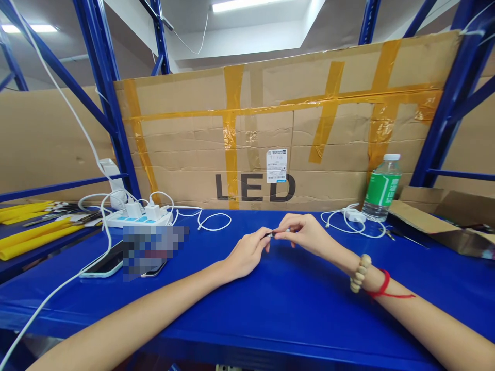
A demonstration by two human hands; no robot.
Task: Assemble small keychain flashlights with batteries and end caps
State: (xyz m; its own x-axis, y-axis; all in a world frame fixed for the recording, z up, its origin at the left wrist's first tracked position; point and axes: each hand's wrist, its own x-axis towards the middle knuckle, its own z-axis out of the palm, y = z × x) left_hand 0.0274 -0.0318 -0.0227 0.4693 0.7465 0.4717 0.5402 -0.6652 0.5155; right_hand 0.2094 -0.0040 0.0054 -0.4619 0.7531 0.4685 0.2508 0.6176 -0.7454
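Over the middle of the blue tabletop (247, 309), my two hands meet at a small dark piece (269, 234) with a light, shiny bit at its right end. My left hand (247, 252) pinches the piece from the left. From the right, the fingertips of my right hand (303, 232) close on its other end. What kind of thing it is, I cannot make out; the fingers cover most of it. On my right wrist are a beaded bracelet (360, 273) and a red string (382, 286).
At the left stand a white power strip (139, 219) with chargers and cables, a phone (104, 263) and yellow tubes (34, 237). A water bottle (382, 188), a white cable (353, 215) and an open cardboard box (444, 219) are at the right. Taped cardboard (185, 149) walls the back.
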